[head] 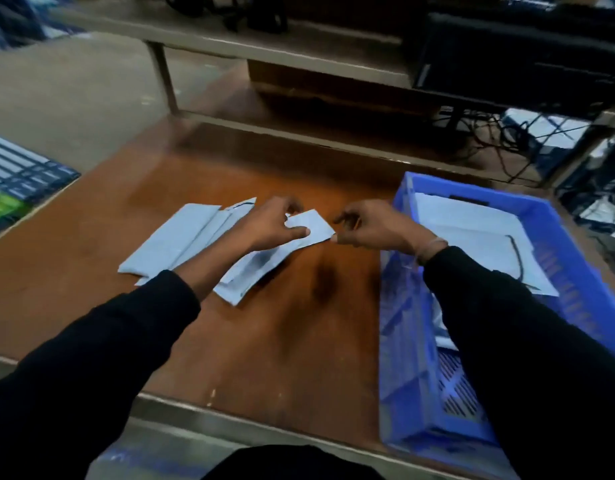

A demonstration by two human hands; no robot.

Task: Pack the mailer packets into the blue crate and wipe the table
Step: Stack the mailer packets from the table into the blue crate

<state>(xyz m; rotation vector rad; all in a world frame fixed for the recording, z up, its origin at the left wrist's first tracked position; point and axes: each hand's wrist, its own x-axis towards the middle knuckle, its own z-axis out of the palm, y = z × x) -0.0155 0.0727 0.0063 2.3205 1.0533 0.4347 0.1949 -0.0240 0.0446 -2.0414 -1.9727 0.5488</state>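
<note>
A pale grey mailer packet is lifted slightly over the brown table. My left hand pinches its left part with thumb and fingers. My right hand pinches its right corner. Several more grey packets lie spread on the table under and left of my left arm, one nearest me. The blue crate stands at the table's right side, holding packets at its far end; my right forearm crosses over it.
A metal table frame runs behind the brown top. A black monitor and tangled cables sit at the back right. Stacked boxes stand on the floor at the left. The table's metal front edge is near me.
</note>
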